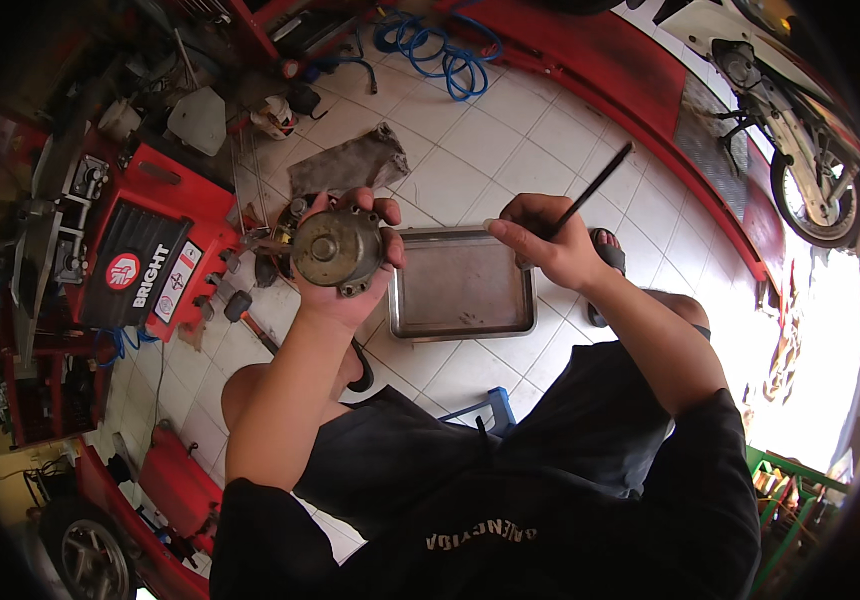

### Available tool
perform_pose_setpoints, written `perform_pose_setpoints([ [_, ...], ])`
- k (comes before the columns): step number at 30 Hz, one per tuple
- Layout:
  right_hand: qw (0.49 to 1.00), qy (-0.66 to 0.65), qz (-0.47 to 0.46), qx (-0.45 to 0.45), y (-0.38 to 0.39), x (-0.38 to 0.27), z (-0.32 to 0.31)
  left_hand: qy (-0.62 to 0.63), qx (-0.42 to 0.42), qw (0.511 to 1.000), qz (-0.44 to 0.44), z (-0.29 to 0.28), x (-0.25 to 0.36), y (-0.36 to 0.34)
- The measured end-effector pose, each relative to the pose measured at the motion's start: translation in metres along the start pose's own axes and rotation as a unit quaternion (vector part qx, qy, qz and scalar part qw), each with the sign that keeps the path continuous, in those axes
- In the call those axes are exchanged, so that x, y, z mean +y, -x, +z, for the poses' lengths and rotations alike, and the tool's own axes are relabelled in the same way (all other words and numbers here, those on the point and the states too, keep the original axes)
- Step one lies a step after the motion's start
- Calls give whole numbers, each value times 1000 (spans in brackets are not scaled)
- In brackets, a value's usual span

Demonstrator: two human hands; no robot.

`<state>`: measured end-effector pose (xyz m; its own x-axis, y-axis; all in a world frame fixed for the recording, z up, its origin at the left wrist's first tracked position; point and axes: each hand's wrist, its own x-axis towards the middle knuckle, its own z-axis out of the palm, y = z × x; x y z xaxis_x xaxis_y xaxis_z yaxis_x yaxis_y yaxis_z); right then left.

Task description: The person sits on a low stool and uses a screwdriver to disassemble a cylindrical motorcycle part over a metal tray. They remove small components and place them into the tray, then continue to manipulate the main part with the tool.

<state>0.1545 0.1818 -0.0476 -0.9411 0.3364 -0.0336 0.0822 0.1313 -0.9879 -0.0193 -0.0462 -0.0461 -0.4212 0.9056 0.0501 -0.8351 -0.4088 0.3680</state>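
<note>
A red machine with a black panel stands at the left, on the tiled floor. Just right of it, a mallet with a dark head and a partly orange handle lies on the tiles. Next, the left hand grips a round, dull metal housing, its fingers curled around the edge, raised beside the left end of a shallow metal tray. Beyond that hand lies a grey, crumpled sheet. Near the tray's right end, the right hand closes around a slim black rod, which points up and right. A motorcycle stands at far right.
</note>
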Motion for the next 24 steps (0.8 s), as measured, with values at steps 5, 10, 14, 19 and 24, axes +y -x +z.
perform_pose_setpoints([
  [5,956,72,266,-98,-11,32,24,26,-5,999,27,-1,12,20],
  [10,905,334,234,-124,-4,206,53,27,-18,997,64,10,23,28],
  [14,860,386,317,-106,23,317,82,24,-17,995,90,11,38,39],
  [19,835,413,362,-19,42,357,123,63,-30,994,85,-5,52,48],
  [24,832,409,374,-12,28,360,137,50,16,995,84,1,55,44],
])
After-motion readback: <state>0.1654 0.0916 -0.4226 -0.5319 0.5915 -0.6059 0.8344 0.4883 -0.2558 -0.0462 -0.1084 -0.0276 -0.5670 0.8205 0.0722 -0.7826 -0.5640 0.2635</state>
